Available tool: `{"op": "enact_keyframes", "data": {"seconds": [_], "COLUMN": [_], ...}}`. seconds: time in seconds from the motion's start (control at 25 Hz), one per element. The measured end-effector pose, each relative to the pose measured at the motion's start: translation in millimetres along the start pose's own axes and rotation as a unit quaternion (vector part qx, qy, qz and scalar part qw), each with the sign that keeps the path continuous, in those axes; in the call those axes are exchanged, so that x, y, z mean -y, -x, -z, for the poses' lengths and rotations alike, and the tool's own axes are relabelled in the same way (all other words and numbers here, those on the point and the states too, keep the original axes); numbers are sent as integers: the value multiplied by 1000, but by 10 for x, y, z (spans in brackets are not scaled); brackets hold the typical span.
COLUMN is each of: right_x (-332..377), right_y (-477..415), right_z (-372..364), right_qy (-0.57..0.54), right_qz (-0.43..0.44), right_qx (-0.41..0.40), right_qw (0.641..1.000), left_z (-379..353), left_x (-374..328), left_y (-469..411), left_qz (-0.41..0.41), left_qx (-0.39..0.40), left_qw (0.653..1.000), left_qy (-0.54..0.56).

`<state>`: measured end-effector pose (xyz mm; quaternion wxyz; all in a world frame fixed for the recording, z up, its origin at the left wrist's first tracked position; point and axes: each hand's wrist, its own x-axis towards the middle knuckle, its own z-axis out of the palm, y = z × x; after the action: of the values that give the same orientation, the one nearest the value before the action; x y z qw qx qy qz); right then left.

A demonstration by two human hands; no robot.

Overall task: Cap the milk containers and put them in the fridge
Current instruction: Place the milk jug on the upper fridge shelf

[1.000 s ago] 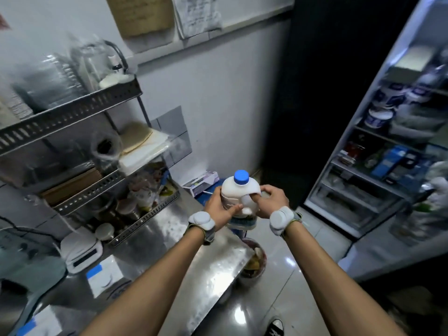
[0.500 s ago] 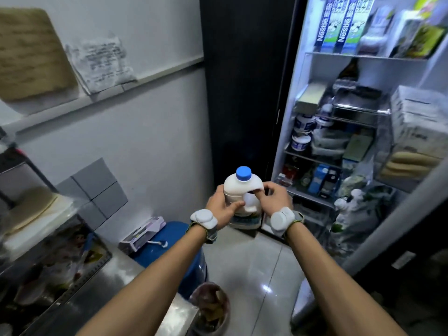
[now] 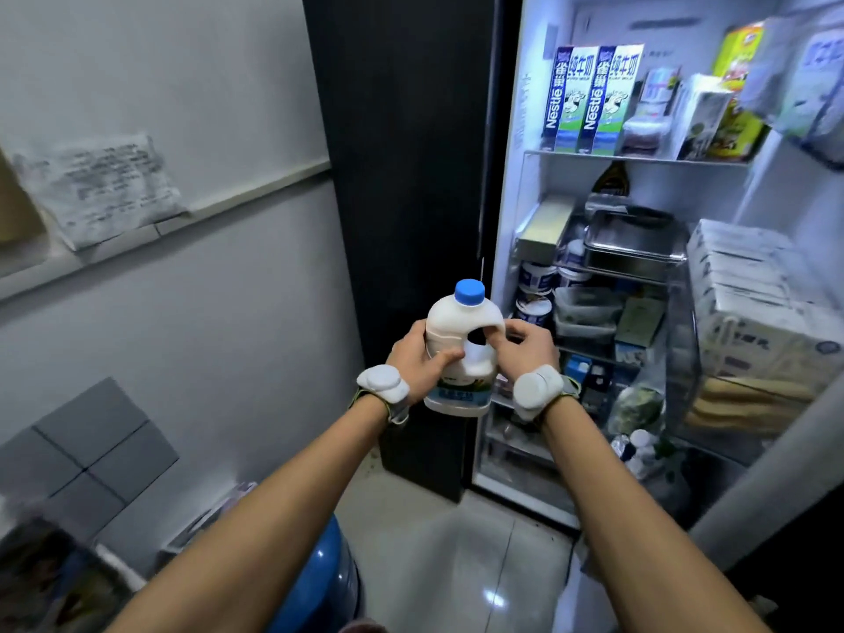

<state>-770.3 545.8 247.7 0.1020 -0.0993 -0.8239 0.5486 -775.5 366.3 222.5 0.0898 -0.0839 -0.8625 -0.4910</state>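
Note:
A white milk jug [image 3: 450, 328] with a blue cap [image 3: 470, 292] screwed on is held upright in front of me, at chest height. My left hand [image 3: 418, 360] wraps its left side and my right hand [image 3: 525, 344] grips its handle on the right. Just behind the jug stands the open fridge [image 3: 530, 185], its lit shelves packed with cartons, tubs and boxes. Two Nestle milk cartons [image 3: 589, 98] stand on its top shelf.
The fridge door [image 3: 767, 477] swings open at the right, its shelves loaded with white boxes [image 3: 753, 303] and bottles. A dark panel [image 3: 406, 175] flanks the fridge on the left. A blue water barrel [image 3: 319, 582] stands low at the centre, beside a grey wall.
My view has swung right, from the metal counter and rack to the open fridge. Both hands kept their hold on the capped jug, which is now closer to the fridge shelves.

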Motion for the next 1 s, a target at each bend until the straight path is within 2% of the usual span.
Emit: {"op": "enact_keyframes", "data": {"seconds": [0.52,1.0], "right_x": [765,1401], "right_y": [-2129,-3516], "right_z": [138,1041], "right_qy": [-8,-46], "right_qz": [22,71], "right_qx": [-166,-250], "right_qw": [986,964], "left_z": [-96,-623], "left_x": [-536,-1535], "left_y": [-2486,-4074], "left_qz": [-97,-204], "left_qx": [34,9], "left_qw": [994,978], "left_qy": [37,50]}}
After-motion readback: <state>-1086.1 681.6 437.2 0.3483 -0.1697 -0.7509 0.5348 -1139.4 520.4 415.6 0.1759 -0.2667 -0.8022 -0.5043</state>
